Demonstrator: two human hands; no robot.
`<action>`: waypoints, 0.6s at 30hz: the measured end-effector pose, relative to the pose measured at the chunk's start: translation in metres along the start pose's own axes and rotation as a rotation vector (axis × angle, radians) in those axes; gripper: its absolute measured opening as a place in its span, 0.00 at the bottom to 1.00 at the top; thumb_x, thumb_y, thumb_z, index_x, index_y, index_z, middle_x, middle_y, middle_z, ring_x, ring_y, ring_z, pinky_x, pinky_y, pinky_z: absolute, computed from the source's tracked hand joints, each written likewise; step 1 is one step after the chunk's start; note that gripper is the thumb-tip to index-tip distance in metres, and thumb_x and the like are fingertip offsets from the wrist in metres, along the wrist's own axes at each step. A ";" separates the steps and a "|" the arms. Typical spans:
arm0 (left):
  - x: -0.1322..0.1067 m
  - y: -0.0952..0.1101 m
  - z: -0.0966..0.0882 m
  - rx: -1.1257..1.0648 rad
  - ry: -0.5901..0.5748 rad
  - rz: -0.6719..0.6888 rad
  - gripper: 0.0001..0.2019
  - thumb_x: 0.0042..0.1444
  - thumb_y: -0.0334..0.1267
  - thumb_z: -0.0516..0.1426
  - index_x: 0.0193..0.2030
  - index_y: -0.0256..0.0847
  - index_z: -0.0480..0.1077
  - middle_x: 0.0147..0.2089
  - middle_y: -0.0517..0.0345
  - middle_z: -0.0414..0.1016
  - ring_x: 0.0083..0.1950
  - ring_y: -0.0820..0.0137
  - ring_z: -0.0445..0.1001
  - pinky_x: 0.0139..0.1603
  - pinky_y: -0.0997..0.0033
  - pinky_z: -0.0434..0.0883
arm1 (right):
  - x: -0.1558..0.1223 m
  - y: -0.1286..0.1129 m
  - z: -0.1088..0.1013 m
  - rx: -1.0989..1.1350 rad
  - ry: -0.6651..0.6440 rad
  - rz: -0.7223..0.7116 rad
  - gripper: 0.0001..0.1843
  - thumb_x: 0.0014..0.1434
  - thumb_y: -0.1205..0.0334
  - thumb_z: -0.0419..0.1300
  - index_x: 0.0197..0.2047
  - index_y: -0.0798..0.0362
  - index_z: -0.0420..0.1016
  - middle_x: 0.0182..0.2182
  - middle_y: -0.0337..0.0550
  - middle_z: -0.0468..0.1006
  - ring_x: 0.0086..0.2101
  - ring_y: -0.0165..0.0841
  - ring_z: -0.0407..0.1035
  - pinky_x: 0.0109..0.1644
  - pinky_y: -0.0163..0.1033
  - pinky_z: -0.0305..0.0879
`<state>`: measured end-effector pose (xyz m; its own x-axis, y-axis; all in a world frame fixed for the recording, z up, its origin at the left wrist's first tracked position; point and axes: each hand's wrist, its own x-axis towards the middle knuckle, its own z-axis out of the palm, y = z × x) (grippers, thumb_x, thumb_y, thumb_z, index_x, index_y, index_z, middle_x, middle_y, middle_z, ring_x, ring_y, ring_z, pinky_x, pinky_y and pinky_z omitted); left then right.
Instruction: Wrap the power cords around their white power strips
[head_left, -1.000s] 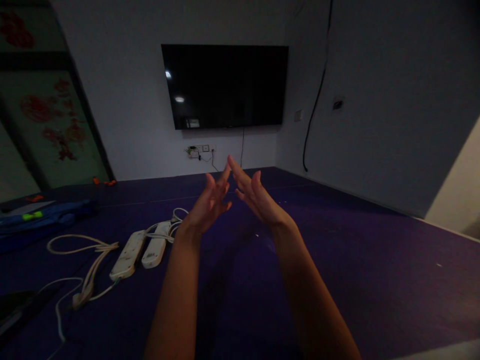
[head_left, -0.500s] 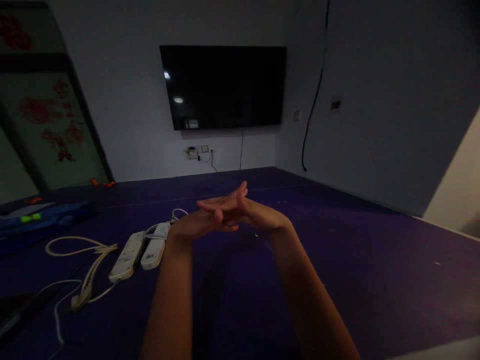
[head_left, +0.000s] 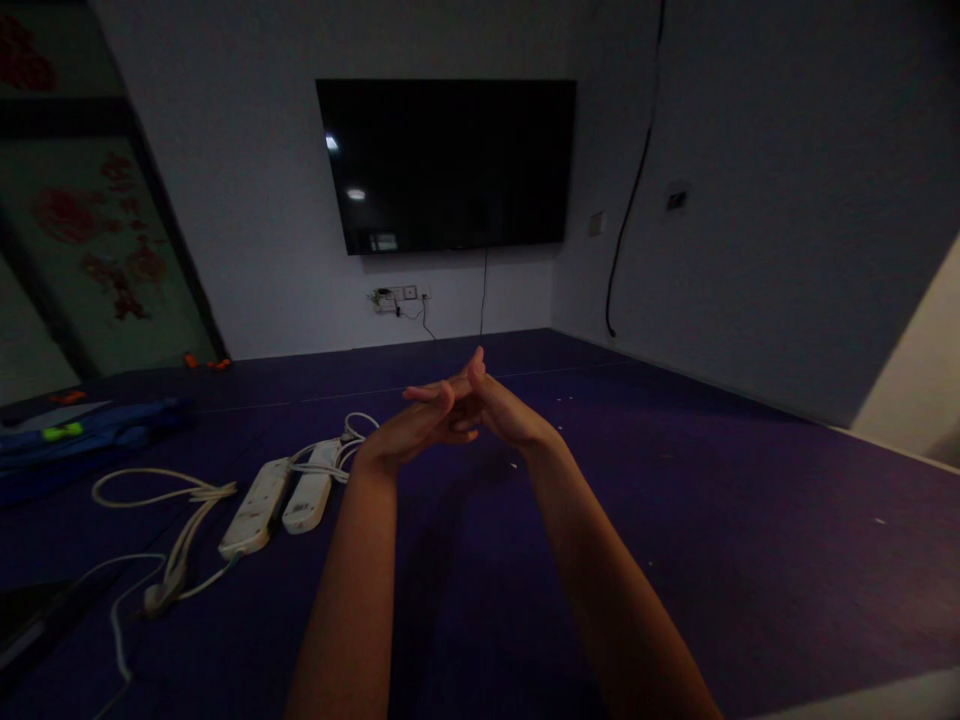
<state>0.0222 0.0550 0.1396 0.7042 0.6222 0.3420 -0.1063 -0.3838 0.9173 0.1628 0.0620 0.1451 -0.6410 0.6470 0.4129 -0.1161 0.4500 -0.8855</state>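
Observation:
In front of me, at mid-height, my left hand (head_left: 405, 432) and my right hand (head_left: 504, 408) meet above the purple floor (head_left: 480, 560). Their fingers cross and interlace, mostly stretched out rather than curled, and both thumbs stick up. Each hand touches only the other one; I see no object in either. Both wrists are bent, so the hands angle inward from the raised forearms. Some fingers are hidden where the hands overlap. Left of my left wrist lie two white power strips, the nearer (head_left: 256, 508) and the farther (head_left: 309, 498), with coiled cables.
A large black television (head_left: 450, 165) hangs on the far wall above wall sockets (head_left: 397, 297). A dark cable (head_left: 636, 190) dangles along the right wall. Blue cloth (head_left: 112, 430) lies at the left, near a glass door (head_left: 105, 240) with red decorations. Small white scraps dot the floor.
My joined hands have drawn slightly closer together, with the wrists nearer each other and the thumbs more upright. The fingers stay interlaced. The view has shifted slightly.

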 end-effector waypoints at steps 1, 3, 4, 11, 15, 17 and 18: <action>0.000 0.000 0.000 -0.021 -0.005 0.000 0.34 0.54 0.63 0.42 0.66 0.56 0.46 0.65 0.48 0.56 0.55 0.58 0.62 0.49 0.57 0.64 | 0.000 0.000 -0.001 0.001 -0.003 -0.001 0.45 0.52 0.28 0.35 0.49 0.52 0.76 0.45 0.52 0.77 0.41 0.36 0.71 0.33 0.35 0.68; 0.001 -0.001 0.000 -0.068 -0.010 0.004 0.33 0.56 0.63 0.42 0.67 0.56 0.44 0.65 0.48 0.55 0.55 0.60 0.62 0.49 0.59 0.64 | 0.000 0.001 -0.002 0.018 -0.019 -0.004 0.44 0.53 0.29 0.35 0.50 0.52 0.75 0.45 0.53 0.77 0.42 0.37 0.71 0.33 0.35 0.68; 0.001 -0.001 0.000 -0.096 -0.014 0.004 0.33 0.56 0.63 0.41 0.67 0.56 0.44 0.66 0.48 0.55 0.56 0.61 0.62 0.49 0.59 0.64 | -0.001 0.000 -0.002 0.026 -0.027 0.001 0.44 0.54 0.29 0.34 0.51 0.52 0.74 0.45 0.53 0.76 0.42 0.37 0.71 0.33 0.36 0.68; -0.001 0.002 -0.003 -0.358 -0.154 -0.041 0.40 0.51 0.69 0.32 0.66 0.52 0.47 0.67 0.47 0.53 0.58 0.55 0.63 0.49 0.53 0.65 | -0.010 -0.004 -0.009 0.177 -0.174 0.063 0.45 0.56 0.32 0.28 0.60 0.52 0.63 0.54 0.56 0.69 0.46 0.38 0.69 0.40 0.41 0.70; -0.009 0.006 -0.012 -0.478 -0.162 0.003 0.41 0.49 0.69 0.29 0.67 0.54 0.45 0.68 0.46 0.51 0.60 0.50 0.62 0.52 0.45 0.61 | -0.017 -0.006 -0.019 0.298 -0.200 -0.006 0.45 0.55 0.31 0.25 0.64 0.46 0.56 0.58 0.52 0.64 0.50 0.40 0.66 0.48 0.50 0.66; -0.013 0.008 -0.017 -0.524 -0.161 0.015 0.43 0.48 0.70 0.29 0.66 0.51 0.48 0.67 0.45 0.53 0.61 0.48 0.60 0.54 0.43 0.58 | -0.019 -0.006 -0.024 0.341 -0.200 -0.030 0.46 0.53 0.30 0.25 0.64 0.45 0.54 0.57 0.51 0.65 0.51 0.41 0.66 0.50 0.53 0.63; -0.015 0.008 -0.020 -0.538 -0.161 0.014 0.45 0.47 0.71 0.29 0.65 0.49 0.51 0.66 0.43 0.54 0.62 0.47 0.59 0.55 0.43 0.58 | -0.019 -0.007 -0.026 0.354 -0.199 -0.032 0.47 0.53 0.29 0.24 0.64 0.45 0.55 0.57 0.51 0.65 0.50 0.41 0.66 0.51 0.54 0.62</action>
<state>-0.0033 0.0557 0.1461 0.7938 0.4916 0.3581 -0.4301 0.0374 0.9020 0.1953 0.0624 0.1483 -0.7630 0.4885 0.4232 -0.3702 0.2063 -0.9057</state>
